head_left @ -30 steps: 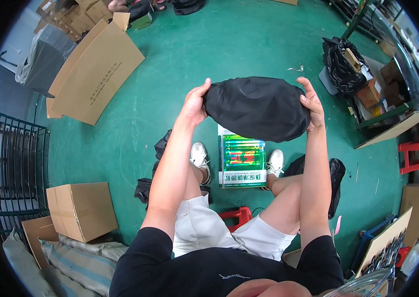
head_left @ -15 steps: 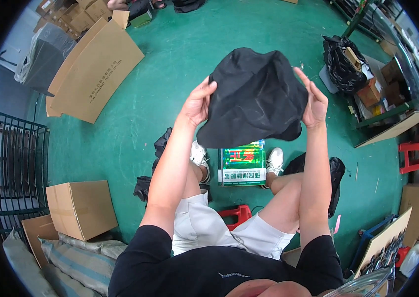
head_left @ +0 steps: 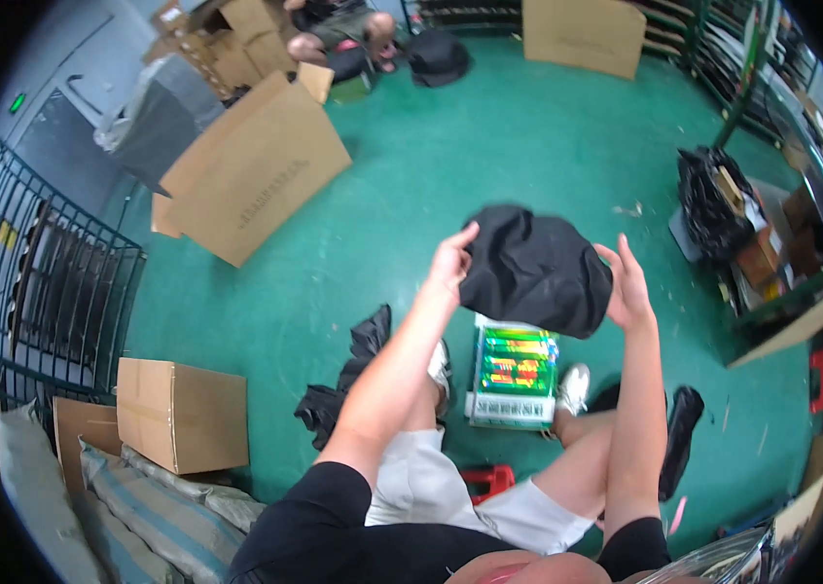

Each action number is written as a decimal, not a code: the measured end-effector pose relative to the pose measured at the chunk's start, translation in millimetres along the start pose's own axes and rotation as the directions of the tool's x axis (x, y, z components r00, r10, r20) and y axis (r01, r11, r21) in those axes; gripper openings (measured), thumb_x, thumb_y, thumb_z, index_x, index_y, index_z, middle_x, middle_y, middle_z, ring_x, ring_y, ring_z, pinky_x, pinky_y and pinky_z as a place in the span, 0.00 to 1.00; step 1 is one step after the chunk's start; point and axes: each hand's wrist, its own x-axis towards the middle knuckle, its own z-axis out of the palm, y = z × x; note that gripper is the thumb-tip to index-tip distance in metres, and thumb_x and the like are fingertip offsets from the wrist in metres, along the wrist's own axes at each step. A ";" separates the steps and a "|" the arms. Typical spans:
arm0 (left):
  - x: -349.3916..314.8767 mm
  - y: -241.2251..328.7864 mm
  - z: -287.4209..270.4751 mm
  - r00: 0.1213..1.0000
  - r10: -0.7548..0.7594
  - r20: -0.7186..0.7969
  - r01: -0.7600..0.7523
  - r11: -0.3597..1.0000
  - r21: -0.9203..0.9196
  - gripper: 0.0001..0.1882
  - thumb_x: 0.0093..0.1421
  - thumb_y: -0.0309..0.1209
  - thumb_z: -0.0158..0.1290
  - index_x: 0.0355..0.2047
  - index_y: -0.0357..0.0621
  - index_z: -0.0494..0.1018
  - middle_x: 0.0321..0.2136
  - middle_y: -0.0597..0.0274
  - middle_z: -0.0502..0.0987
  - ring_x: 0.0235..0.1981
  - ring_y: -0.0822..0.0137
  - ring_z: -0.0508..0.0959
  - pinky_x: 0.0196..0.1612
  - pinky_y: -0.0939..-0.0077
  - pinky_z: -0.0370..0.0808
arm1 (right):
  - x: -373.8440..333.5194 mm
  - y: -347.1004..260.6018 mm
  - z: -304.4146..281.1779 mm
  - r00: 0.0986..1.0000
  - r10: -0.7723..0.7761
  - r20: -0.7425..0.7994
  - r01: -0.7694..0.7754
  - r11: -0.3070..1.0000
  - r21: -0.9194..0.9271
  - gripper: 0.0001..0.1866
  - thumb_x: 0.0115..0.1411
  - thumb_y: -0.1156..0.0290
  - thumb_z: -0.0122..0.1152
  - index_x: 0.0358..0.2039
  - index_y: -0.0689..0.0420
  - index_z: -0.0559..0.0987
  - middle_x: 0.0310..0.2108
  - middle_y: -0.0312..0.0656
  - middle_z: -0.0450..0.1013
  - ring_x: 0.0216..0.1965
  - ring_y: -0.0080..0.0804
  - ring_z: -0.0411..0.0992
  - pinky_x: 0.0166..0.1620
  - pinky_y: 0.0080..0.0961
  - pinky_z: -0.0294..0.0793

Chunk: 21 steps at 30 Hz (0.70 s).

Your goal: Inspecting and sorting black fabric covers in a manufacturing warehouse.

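Out in front of me a crumpled black fabric piece [head_left: 536, 273], like a soft cover or bag, is held up between both hands. My left hand [head_left: 452, 261] pinches its left edge, thumb on top. At its right edge my right hand [head_left: 630, 287] grips the fabric, with one finger pointing up and other fingertips hidden. Below the fabric, between my shoes, stands a shiny green box [head_left: 514, 380] with a white label band. More black fabric pieces [head_left: 339, 384] lie on the floor beside my left leg.
A large open carton [head_left: 256, 175] stands far left, a closed carton [head_left: 183, 414] nearer. Stuffed sacks [head_left: 154, 506] lie below it. A metal rack [head_left: 52, 282] lines the left side; a shelf with a black plastic bag [head_left: 713, 204] is at right. Another person [head_left: 339, 34] sits far back.
The view has tilted up and turned left, showing more of the far floor. Both hands still hold the black fabric, which now looks smaller and more folded, lower in the view.
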 end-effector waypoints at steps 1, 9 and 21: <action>1.0 2.1 -4.1 0.998 -0.024 0.065 0.026 0.999 -0.032 0.19 0.65 0.38 0.53 0.47 0.32 0.74 0.43 0.46 0.81 0.43 0.52 0.82 0.52 0.56 0.79 | 5.8 2.8 -10.1 0.986 -0.164 -0.038 0.162 0.985 -0.060 0.35 0.69 0.49 0.49 0.66 0.63 0.59 0.53 0.57 0.72 0.54 0.44 0.74 0.60 0.40 0.71; -24.4 3.7 19.7 0.988 0.032 0.148 -0.021 0.997 -0.078 0.22 0.66 0.42 0.52 0.48 0.35 0.74 0.47 0.49 0.79 0.47 0.54 0.80 0.56 0.57 0.75 | -19.3 -4.2 40.9 0.945 -0.320 0.075 0.328 0.903 -0.278 0.37 0.57 0.84 0.60 0.66 0.56 0.60 0.45 0.52 0.76 0.43 0.35 0.79 0.46 0.31 0.81; -11.7 -15.1 16.7 0.949 0.287 0.131 -0.307 0.934 0.183 0.19 0.56 0.14 0.54 0.49 0.39 0.72 0.42 0.57 0.81 0.42 0.64 0.82 0.48 0.69 0.81 | -7.9 -4.5 31.9 0.897 -0.425 -0.123 0.406 0.902 -0.148 0.28 0.60 0.84 0.58 0.60 0.59 0.64 0.41 0.47 0.76 0.39 0.35 0.79 0.44 0.33 0.82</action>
